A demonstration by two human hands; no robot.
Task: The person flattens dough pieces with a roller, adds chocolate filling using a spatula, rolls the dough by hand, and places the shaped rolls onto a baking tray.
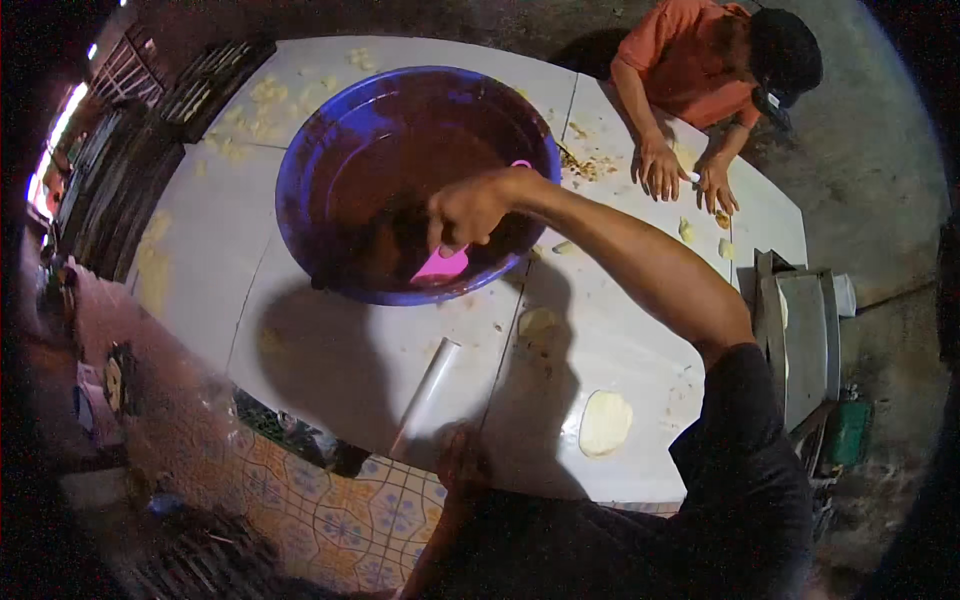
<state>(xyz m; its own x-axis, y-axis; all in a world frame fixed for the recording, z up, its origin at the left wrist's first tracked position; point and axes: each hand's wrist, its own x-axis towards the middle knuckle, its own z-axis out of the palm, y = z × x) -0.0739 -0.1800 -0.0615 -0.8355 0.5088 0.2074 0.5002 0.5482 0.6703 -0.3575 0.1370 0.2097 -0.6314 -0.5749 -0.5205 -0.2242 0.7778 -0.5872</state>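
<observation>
My right hand (470, 212) reaches over a wide blue-purple plastic basin (296, 225) with a dark brown filling in it. Its fingers are closed on a pink plastic scraper (440, 266), whose blade dips toward the filling by the basin's near side. At the table's near edge, my left hand (465, 455) is in deep shadow, close to a white rolling pin (427, 390); its fingers do not show clearly. A flat round of pale dough (606, 423) lies on the table to the right, and a fainter dough piece (537, 320) sits in the shadow near the basin.
Across the white table (330, 345), a co-worker in an orange shirt (672, 40) presses both hands (685, 180) on the top, near crumbs (588, 166) and small dough bits (686, 230). A metal machine (808, 340) stands at the right edge. Flattened dough pieces (268, 95) lie far left.
</observation>
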